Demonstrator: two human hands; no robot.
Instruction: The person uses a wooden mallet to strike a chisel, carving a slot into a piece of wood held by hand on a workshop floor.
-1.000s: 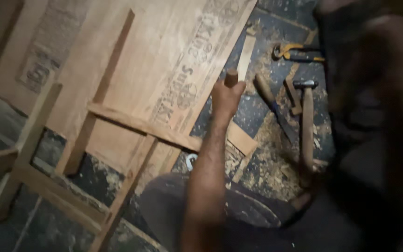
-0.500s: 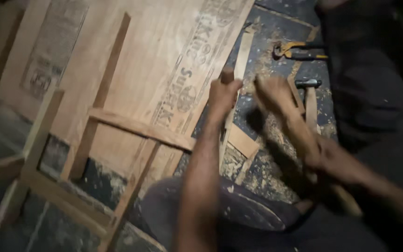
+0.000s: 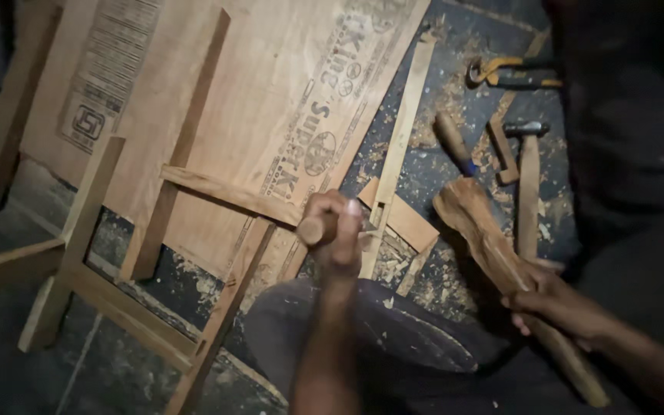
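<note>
My left hand (image 3: 337, 230) grips a chisel by its round wooden handle (image 3: 310, 229), held upright over a thin wooden strip (image 3: 398, 146) that lies along the edge of a plywood sheet (image 3: 270, 92). My right hand (image 3: 551, 303) holds a rough wooden mallet (image 3: 486, 246), its head raised to the right of the chisel and apart from it. A wooden frame of joined bars (image 3: 194, 200) lies partly on the plywood, left of my left hand. My knee, in dark cloth, sits below both hands.
On the dark floor strewn with wood chips lie a steel hammer (image 3: 528, 180), a second wooden-handled tool (image 3: 451, 138), a small wood offcut (image 3: 501, 146) and orange-handled pliers (image 3: 509, 73). A flat wood piece (image 3: 405, 219) lies under the strip.
The mallet has swung down and back to the right of the chisel, with my right arm now lower. My left hand and the chisel have stayed at the strip.
</note>
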